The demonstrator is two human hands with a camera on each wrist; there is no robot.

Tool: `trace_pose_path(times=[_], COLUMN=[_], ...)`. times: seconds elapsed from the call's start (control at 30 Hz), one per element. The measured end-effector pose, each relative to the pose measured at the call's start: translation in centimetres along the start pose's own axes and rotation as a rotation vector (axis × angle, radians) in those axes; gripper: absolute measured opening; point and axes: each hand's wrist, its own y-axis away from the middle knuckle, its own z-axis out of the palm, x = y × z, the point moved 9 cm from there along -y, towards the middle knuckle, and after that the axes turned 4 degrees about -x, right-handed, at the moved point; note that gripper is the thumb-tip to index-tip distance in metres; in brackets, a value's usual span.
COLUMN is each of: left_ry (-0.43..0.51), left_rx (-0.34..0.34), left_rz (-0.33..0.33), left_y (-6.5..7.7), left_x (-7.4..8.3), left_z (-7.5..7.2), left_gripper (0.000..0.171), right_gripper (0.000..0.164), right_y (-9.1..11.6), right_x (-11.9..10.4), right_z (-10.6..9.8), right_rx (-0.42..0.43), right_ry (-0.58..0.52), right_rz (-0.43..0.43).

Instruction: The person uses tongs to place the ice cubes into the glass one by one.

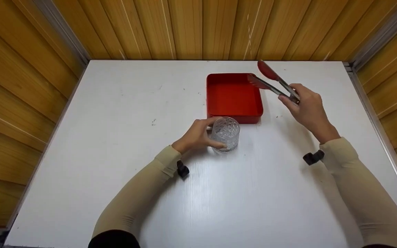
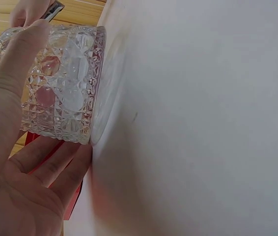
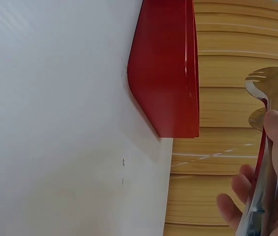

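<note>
My left hand point(image 1: 195, 135) holds a clear cut-glass tumbler point(image 1: 228, 136) on the white table, thumb on the near side and fingers on the far side. The left wrist view shows the thumb laid along the patterned wall of the tumbler point(image 2: 63, 88), its base at the tabletop. My right hand point(image 1: 310, 108) grips a pair of metal tongs with red tips point(image 1: 268, 71), raised over the right rear corner of a square red box point(image 1: 234, 119). The two tips are spread apart with nothing between them. Just behind the tumbler, the box stands with its top open.
The white table point(image 1: 122, 137) spreads out on both sides of the box, with small dark marks on its surface. Wood-slat walls point(image 1: 184, 31) rise at the back and both sides. A black wrist device point(image 1: 182, 169) hangs at the left sleeve.
</note>
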Motion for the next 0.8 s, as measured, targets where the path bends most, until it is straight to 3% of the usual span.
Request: trace_pose_path(times=[0.47, 0.63, 0.8], left_ry=[-0.002, -0.010, -0.023], left_rx=[-0.002, 0.000, 0.012], left_rz=[-0.003, 0.004, -0.003], left_y=[-0.2, -0.1, 0.0], left_x=[0.0, -0.1, -0.1], left_z=[0.3, 0.2, 0.0], left_gripper=[0.088, 0.088, 0.089], right_gripper=[0.052, 0.064, 0.069], right_y=[0.1, 0.6, 0.8], right_x=[6.5, 8.4, 9.6], right_z=[0.9, 1.5, 2.4], right_rx=[0.056, 0.027, -0.009], right_ry=[-0.033, -0.066, -0.090], right_rz=[0.358, 0.513, 0.609])
